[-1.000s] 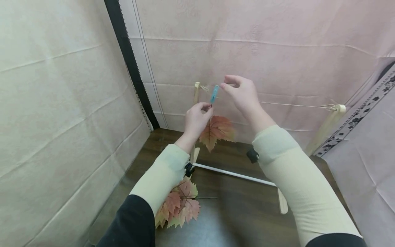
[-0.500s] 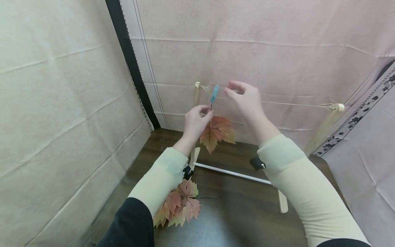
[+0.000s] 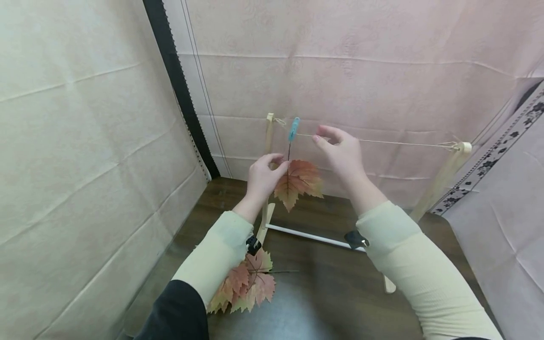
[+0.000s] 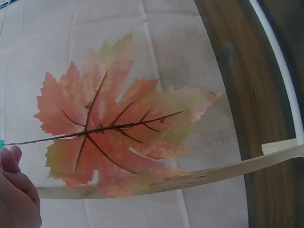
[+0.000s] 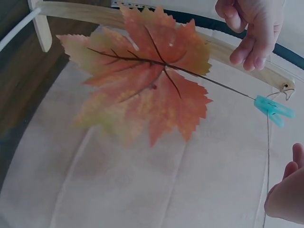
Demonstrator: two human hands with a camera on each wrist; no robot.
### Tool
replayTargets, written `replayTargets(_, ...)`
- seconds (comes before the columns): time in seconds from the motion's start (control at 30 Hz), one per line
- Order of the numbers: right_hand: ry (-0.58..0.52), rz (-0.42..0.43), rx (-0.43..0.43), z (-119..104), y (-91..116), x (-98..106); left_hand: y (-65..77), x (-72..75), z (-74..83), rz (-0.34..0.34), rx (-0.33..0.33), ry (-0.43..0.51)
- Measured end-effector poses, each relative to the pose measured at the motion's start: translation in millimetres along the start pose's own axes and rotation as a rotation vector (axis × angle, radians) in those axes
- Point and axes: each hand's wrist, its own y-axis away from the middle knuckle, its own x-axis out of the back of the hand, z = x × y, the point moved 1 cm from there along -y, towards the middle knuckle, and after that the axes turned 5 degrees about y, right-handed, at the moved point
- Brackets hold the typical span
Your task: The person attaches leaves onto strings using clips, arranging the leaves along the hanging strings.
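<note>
A blue clothespin (image 3: 294,129) sits on the thin string (image 3: 399,142) near its left end, gripping the dark stem of an orange maple leaf (image 3: 299,182). The leaf hangs below it; in the right wrist view its stem runs into the clothespin (image 5: 273,109). My left hand (image 3: 264,177) is beside the stem with loosely bent fingers, and in the right wrist view that hand (image 5: 259,28) is apart from it. My right hand (image 3: 342,148) is right of the clothespin by the string, thumb and fingers parted; whether it touches the string is hard to tell.
Wooden posts, left (image 3: 269,134) and right (image 3: 442,182), carry the string. A white rod (image 3: 314,236) joins their feet on the dark wooden table (image 3: 331,293). More maple leaves (image 3: 250,281) lie by my left forearm. Pale cloth walls (image 3: 361,85) surround the table.
My left hand has moved down and left from the stem just under the clothespin. My right hand has withdrawn from the clothespin, down and to the right. The leaf keeps hanging.
</note>
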Motion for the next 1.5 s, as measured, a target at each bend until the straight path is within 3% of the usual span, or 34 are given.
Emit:
replayTargets(0.6,-0.085,0.028,-0.066,57,22,-6,16.9,-0.7,-26.5,0.009,-0.016,-0.010)
replayTargets(0.8,-0.074,0.032,-0.077,77,28,-7,22.4,-1.5,-36.6,-0.003,0.014,-0.015)
replayTargets(1.17,-0.100,0.054,-0.131,106,41,-11,30.3,-1.8,-46.4,-0.020,0.055,-0.021)
replayTargets(1.5,-0.112,0.056,-0.180,128,50,-12,37.9,-0.2,-54.5,-0.031,0.038,-0.028)
